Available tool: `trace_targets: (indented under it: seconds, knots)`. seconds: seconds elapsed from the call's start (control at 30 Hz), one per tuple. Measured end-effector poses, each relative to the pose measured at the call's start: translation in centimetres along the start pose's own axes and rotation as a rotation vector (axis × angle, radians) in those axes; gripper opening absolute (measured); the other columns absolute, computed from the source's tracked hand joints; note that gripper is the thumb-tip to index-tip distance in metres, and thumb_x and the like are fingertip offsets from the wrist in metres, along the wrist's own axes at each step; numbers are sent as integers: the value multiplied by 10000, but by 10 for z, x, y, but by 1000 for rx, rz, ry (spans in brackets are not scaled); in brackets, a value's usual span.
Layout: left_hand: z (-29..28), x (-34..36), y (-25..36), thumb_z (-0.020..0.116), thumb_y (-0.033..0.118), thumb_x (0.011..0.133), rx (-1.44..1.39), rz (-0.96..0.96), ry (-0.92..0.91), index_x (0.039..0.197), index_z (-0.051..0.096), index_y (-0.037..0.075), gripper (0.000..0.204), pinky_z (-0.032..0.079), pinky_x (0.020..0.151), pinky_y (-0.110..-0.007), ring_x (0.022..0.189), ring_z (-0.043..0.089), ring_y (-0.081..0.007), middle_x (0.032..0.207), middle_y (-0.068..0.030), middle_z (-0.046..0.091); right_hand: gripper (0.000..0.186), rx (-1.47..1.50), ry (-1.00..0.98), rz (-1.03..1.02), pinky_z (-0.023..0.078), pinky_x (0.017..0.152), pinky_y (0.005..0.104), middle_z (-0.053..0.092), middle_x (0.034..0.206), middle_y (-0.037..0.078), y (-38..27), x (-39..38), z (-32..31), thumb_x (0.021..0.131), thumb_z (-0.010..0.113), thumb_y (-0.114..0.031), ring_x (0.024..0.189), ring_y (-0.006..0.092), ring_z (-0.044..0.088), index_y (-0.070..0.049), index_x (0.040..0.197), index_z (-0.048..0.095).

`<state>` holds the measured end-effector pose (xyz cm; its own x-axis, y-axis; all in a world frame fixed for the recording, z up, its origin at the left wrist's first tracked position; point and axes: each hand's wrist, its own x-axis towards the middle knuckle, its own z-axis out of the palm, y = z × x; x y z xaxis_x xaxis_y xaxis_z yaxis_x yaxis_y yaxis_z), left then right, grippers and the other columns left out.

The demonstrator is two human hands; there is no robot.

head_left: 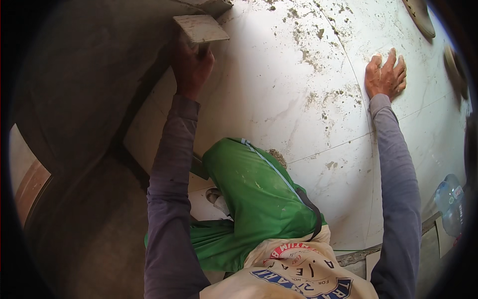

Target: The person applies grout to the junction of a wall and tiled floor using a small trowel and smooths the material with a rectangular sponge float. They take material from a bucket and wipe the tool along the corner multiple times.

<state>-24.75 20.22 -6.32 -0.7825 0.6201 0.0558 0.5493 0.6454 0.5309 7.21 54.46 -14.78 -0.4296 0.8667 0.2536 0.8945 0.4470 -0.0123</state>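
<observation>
Head view: the left hand [193,72] has its fingers wrapped round the handle of a flat square tool [201,29], near the floor's dark left border; the right hand [386,77] lies fingers spread on white tiled floor [259,74]. Grit [306,57] (dark, crumbly) litters the tiles between, a clear bottle [449,204] at far right.

The lone head view looks steeply down over the person's shirt [303,281] onto the pale floor [254,84]. The shirt is nearest; straight edges bend toward the rim.
</observation>
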Motion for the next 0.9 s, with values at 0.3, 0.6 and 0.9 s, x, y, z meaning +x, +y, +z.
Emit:
trace_targets:
  seconds: [0.3,0.6,0.9]
  knots:
    - [11,6,-7,725,52,744,-53,0,74,1201,601,-43,482,554,915,-429,1016,711,-361,1099,-216,702,634,-6,-19,1,145,1226,581,366,1589,167,-1,-1,0,961,507,-420,1533,318,259,-166,1539,461]
    - [17,10,-7,728,85,784,-122,42,137,1189,601,-28,439,551,898,-433,985,697,-356,1064,-199,698,635,-1,-2,0,149,1220,586,373,1587,167,0,-2,4,955,516,-425,1527,320,274,-166,1533,471]
    - [-11,6,25,708,65,768,1,79,158,1104,630,-52,365,563,852,-457,953,706,-380,1062,-226,696,632,-2,11,-3,150,1219,587,381,1584,164,4,0,3,949,520,-421,1525,314,278,-167,1526,482]
